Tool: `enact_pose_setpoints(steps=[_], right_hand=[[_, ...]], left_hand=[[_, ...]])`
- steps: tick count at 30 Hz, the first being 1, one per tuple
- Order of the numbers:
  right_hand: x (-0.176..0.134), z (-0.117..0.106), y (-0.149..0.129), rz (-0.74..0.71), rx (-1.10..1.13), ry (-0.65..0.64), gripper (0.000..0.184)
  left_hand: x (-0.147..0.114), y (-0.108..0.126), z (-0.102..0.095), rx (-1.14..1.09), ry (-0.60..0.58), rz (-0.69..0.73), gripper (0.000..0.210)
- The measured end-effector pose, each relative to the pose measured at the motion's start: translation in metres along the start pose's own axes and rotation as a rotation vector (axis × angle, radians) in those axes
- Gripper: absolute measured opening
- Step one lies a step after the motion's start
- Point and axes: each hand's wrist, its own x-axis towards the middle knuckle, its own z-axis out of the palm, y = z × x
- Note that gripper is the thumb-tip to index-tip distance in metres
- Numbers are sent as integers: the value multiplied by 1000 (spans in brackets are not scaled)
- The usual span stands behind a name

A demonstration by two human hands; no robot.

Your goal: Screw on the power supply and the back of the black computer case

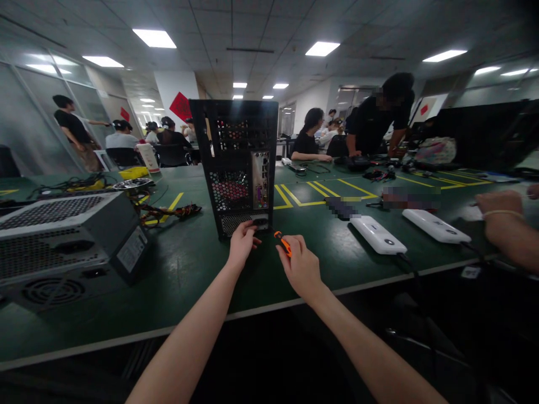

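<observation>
A black computer case (202,146) stands upright on the green table, its back panel facing me. Ports line the metal plate (260,174) on its right side, and a mesh power supply (229,225) sits at the bottom. My left hand (243,242) is at that lower edge, fingers bent against the power supply; whether anything small is between them cannot be made out. Just right of the case, my right hand (302,264) is closed around an orange-and-black screwdriver (285,245). Its tip points toward the bottom right corner of the case.
A loose grey power supply (130,247) rests on the left, with bundled cables (177,212) behind it. Two white power banks (377,234) lie to the right, near another person's hand (505,216). The table's front edge (269,306) runs below my wrists.
</observation>
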Motion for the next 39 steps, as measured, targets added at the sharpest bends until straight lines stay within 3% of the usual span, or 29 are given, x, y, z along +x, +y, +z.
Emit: enact_pose_setpoints(steps=[7, 14, 26, 32, 39], right_hand=[[1, -2, -5, -87, 9, -63, 20], [0, -2, -1, 64, -56, -34, 26], [2, -2, -3, -57, -35, -56, 16], [2, -2, -2, -14, -5, -10, 17], [1, -5, -3, 36, 52, -53, 19]], left_hand=[[-1, 2, -2, -27, -12, -2, 35], [-1, 3, -2, -18, -24, -23, 38], [-1, 2, -3, -19, -25, -2, 37], [-1, 2, -4, -20, -32, 2, 37], [0, 2, -3, -18, -25, -17, 37]])
